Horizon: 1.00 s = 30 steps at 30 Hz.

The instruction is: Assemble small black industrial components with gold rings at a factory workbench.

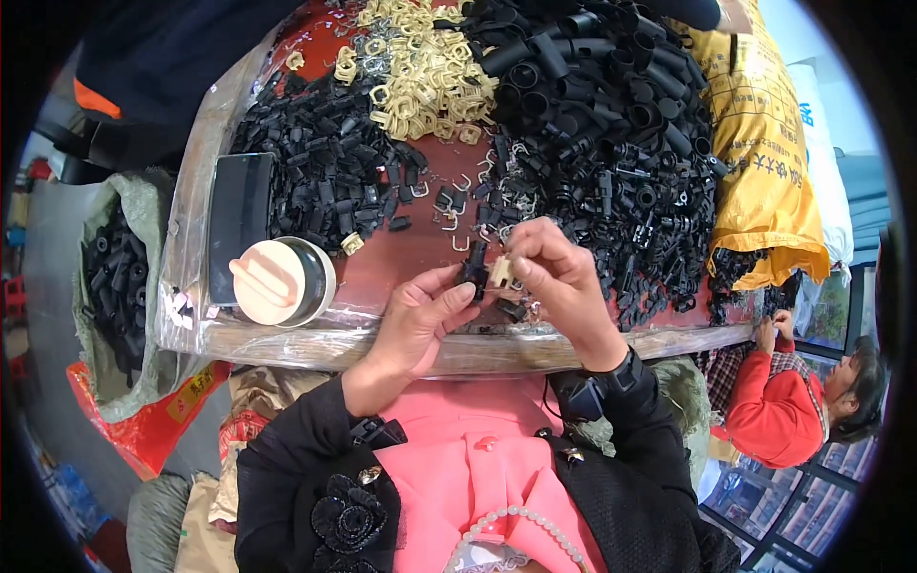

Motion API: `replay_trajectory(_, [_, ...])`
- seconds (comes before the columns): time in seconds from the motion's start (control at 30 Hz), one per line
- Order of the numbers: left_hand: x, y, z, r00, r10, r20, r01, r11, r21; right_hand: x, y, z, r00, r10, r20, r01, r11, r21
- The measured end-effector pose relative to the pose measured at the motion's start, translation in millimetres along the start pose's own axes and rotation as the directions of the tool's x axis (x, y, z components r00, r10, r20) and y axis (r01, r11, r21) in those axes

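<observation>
Over the near edge of the red table (368, 282), my left hand (430, 310) grips a black plastic fitting (475, 265) upright between thumb and fingers. My right hand (559, 277) pinches a cream plastic clip (501, 271) close against its right side; whether the two touch I cannot tell. Just beyond my hands lie several small metal U-shaped clips (460, 244) and small black pieces. A heap of cream plastic rings (435, 81) rises at the far middle. One loose cream piece (352, 244) lies to the left of my left hand.
Small black blocks (330, 162) pile up at left, beside a dark tablet (239, 224) and a jar with a cream lid (272, 284). Black tubes (592, 76) and fittings (630, 210) fill the right. A yellow sack (759, 143) borders them. Another person (783, 411) sits at far right.
</observation>
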<state>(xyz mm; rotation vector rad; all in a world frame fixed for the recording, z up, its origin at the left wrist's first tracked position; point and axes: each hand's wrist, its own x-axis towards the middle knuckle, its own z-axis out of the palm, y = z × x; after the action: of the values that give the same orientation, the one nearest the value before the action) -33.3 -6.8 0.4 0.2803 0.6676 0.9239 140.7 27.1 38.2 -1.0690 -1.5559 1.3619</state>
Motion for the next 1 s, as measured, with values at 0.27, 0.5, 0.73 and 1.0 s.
replay_trajectory(0.27, [-6, -9, 0, 0.999, -0.019, 0.036, 0.020, 1.000, -0.023, -5, 4, 8, 0.988, -0.139, 0.062, 0.150, 0.958, -0.243])
replay_trajectory(0.5, [-1, -9, -1, 0.999, -0.047, -0.011, 0.048, 0.999, 0.007, -10, 17, 17, 0.999, -0.029, -0.025, 0.025, 0.989, -0.148])
replay_trajectory(0.73, [2, -13, -4, 0.996, -0.083, -0.040, 0.083, 0.996, -0.015, -20, 24, 27, 0.966, 0.231, -0.114, -0.219, 0.969, 0.114])
replay_trajectory(1.0, [5, -3, -3, 0.996, -0.085, -0.029, 0.085, 0.996, 0.015, -19, 31, -3, 0.995, -0.058, -0.085, 0.047, 0.990, -0.134])
